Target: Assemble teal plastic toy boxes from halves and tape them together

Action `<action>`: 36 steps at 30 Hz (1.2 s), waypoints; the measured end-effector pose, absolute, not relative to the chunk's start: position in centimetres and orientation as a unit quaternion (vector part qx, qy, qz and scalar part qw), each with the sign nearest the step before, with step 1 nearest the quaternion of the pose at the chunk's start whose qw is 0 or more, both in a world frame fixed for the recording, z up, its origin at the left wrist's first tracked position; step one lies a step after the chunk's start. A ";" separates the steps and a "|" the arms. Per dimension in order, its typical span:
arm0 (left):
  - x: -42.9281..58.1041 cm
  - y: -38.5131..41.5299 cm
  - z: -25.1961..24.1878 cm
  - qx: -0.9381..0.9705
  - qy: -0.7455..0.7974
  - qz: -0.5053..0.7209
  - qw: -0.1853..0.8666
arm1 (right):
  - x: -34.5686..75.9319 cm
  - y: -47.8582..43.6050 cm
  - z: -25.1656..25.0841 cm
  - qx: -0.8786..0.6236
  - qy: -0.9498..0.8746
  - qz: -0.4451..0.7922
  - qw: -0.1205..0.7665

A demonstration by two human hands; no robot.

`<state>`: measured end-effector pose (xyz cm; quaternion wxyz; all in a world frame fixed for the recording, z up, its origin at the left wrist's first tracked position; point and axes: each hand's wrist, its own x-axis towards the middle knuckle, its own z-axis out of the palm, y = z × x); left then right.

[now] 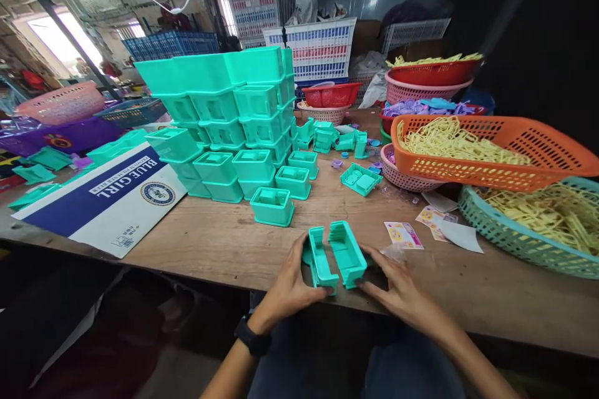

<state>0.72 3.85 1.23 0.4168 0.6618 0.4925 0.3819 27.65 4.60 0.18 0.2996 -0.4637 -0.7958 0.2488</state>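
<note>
At the near edge of the wooden table (224, 243), my left hand (290, 290) grips a teal plastic part (321, 259), fingers wrapped around its side. My right hand (397, 290) holds a second teal plastic part (347, 252) right beside the first, the two pieces standing close together between my hands. A black watch sits on my left wrist. Behind them rises a tall stack of teal plastic boxes (229, 112), with single boxes (272, 206) set in front of it.
An orange basket (496, 153) and a teal basket (528, 218) of pale yellow pieces stand at the right. Sticker sheets (405, 235) lie near my right hand. A blue and white cardboard sheet (107, 199) lies at the left. Crates and baskets crowd the back.
</note>
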 end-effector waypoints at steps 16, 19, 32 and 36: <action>0.7 4.0 1.7 0.671 0.478 0.394 0.407 | 24.5 7.9 0.3 -0.379 -0.820 0.323 0.280; 0.5 4.0 1.1 0.672 0.485 0.399 0.392 | 24.5 7.8 0.2 -0.379 -0.819 0.319 0.290; 0.4 4.0 1.7 0.657 0.494 0.387 0.418 | 24.5 7.8 0.1 -0.372 -0.813 0.346 0.286; 0.2 3.3 0.5 0.644 0.491 0.389 0.439 | 24.4 6.9 0.0 -0.378 -0.798 0.362 0.298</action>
